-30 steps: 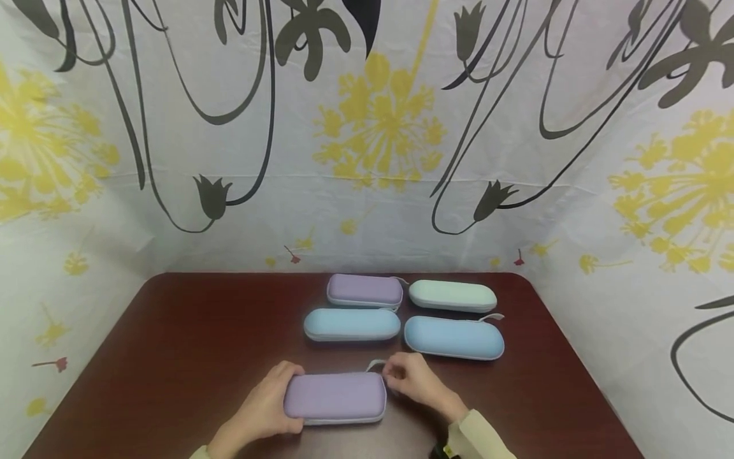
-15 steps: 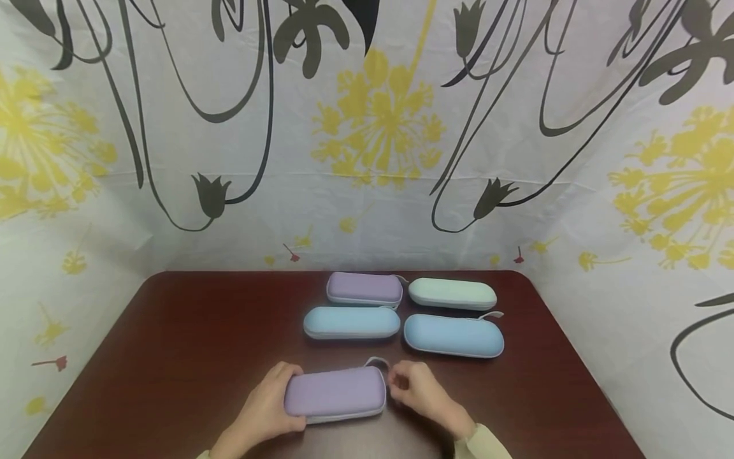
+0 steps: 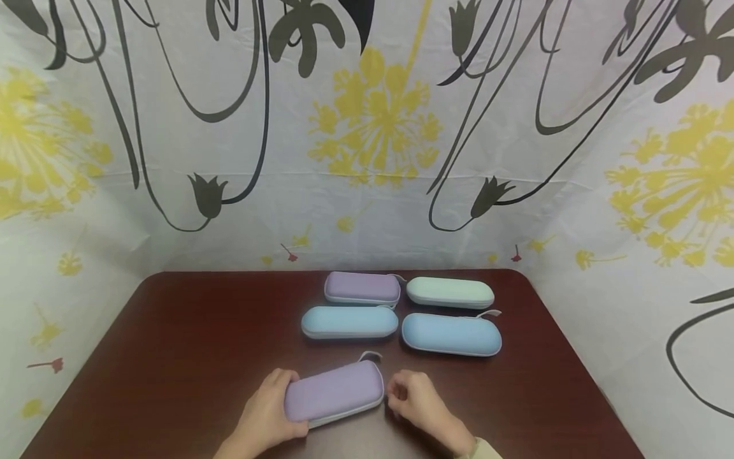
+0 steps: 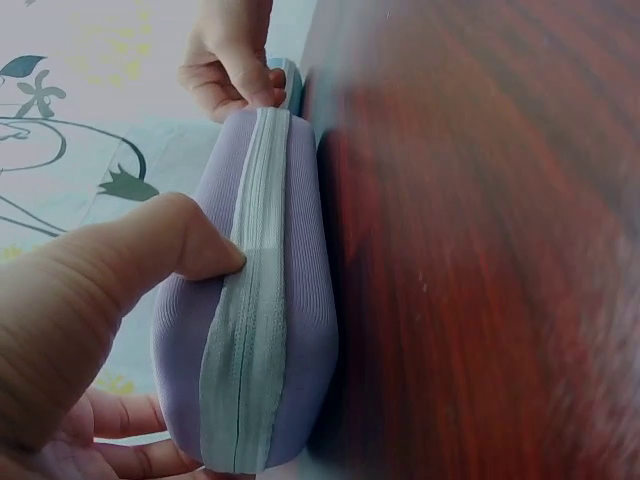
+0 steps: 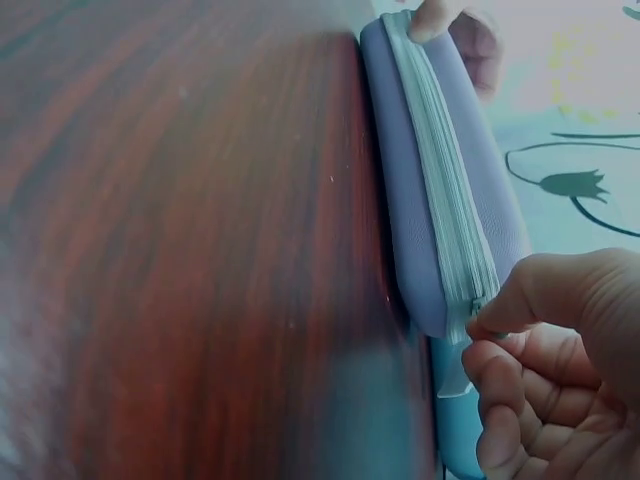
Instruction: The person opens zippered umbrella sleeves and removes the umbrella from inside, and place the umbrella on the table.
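Observation:
A lavender zip case (image 3: 335,392) with a whitish zipper (image 4: 250,310) along its side is near the front of the table, set at a slant. My left hand (image 3: 264,411) grips its left end, thumb on the zipper band and fingers round the far side. At the right end, my right hand (image 3: 418,401) pinches the small zipper pull (image 5: 478,304) between thumb and index finger. The zipper looks closed along its visible length. A pale wrist strap (image 3: 371,356) sticks out from the case's far right corner.
Behind the hands lie a light blue case (image 3: 350,322) and a bluer case (image 3: 452,335). Farther back are another purple case (image 3: 362,289) and a mint green case (image 3: 450,292). A patterned cloth (image 3: 252,146) hangs beyond the dark red table (image 3: 195,344).
The lavender case has turned, its right end swinging away from me. The right hand has moved slightly nearer to me along that end, while the left hand keeps its grip.

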Demonstrator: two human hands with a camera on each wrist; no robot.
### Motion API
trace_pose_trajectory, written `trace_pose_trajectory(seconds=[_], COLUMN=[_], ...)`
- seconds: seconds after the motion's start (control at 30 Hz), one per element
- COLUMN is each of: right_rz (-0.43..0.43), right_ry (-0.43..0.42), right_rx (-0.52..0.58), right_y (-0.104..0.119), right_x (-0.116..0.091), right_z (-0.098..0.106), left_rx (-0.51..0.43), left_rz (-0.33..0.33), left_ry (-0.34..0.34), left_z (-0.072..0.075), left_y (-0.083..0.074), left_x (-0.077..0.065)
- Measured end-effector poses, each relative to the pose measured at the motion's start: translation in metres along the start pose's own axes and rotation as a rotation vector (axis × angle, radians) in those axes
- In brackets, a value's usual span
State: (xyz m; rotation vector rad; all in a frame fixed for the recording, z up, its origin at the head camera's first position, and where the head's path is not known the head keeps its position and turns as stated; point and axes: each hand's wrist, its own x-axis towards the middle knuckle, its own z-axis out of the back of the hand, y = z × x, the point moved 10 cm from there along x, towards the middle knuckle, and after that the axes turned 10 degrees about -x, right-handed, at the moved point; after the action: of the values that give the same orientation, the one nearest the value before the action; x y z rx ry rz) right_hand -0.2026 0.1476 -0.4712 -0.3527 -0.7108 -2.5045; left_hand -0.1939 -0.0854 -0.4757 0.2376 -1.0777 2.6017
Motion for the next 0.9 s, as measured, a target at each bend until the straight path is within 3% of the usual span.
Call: trace_pose_trajectory(seconds=[0.4,0.63,0.9], right_rz=[-0.036,0.007,0.050], right_ry=[-0.039,-0.034,-0.007], right_rx=[0.067,0.113,0.135], right_y=[0.014,0.029,0.041], right_x=[-0.004,-0.003,-0.003], right_z=[-0.004,-0.011,-0.019], left_rx=[0.093,0.130,0.132], left_rz=[0.044,0.006,0.042], left_ry=[-0.011,-0.008,0.050], left_z=[-0.006,-0.009,-0.015], left_y=[-0.010,-0.022,-0.029], left_x=[-0.010,-0.013,-0.017])
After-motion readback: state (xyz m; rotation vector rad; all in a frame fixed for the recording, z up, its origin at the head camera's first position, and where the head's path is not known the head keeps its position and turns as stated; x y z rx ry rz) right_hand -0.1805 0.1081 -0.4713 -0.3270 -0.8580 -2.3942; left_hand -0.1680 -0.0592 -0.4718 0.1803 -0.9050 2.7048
